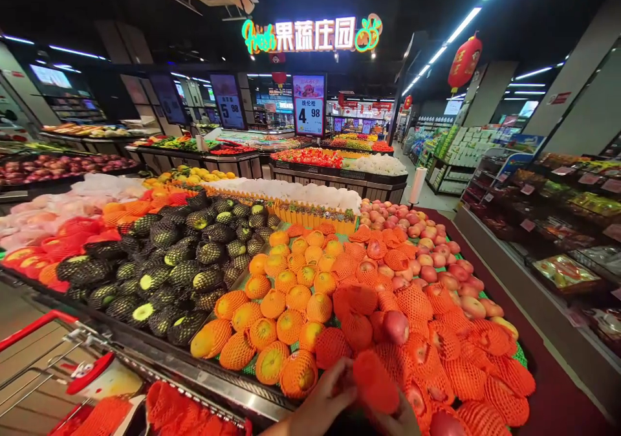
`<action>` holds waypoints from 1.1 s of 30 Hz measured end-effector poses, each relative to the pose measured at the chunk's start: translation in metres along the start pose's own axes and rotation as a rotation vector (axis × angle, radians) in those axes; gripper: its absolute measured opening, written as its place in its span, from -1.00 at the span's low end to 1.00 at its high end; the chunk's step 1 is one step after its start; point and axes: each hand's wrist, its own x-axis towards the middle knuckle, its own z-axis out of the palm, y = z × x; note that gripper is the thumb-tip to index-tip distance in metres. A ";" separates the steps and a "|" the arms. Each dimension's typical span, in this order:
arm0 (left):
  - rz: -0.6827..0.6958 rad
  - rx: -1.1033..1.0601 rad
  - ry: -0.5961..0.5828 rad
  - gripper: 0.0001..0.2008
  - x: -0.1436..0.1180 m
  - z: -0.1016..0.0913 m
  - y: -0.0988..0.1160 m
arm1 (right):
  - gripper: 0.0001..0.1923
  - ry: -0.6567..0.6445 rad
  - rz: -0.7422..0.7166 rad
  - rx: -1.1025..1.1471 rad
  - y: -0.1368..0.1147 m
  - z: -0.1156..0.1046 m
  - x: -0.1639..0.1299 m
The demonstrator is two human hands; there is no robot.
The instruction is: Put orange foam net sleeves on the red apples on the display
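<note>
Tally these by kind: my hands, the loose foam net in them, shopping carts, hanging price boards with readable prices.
Hands: 2, left hand and right hand
Foam net: 1
Shopping cart: 1
Price boards: 2, 5.98 board and 4.98 board
Total: 6

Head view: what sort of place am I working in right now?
A supermarket produce section: piled fruit in foam nets on display stands, hanging price signs, and a shopping cart at lower left.

Two hands (334,394), one red cart (58,365), two price signs (309,105)
</note>
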 end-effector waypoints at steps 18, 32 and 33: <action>0.026 -0.141 -0.108 -0.64 0.022 0.077 -0.011 | -0.59 0.057 0.062 -0.159 -0.034 -0.070 -0.021; -0.055 -0.380 0.174 -0.58 0.063 0.154 -0.017 | -0.66 -0.274 0.152 -0.187 -0.114 -0.143 0.000; -0.057 -0.457 0.220 -0.62 0.063 0.157 -0.015 | -0.63 -0.255 0.133 -0.137 -0.118 -0.147 0.001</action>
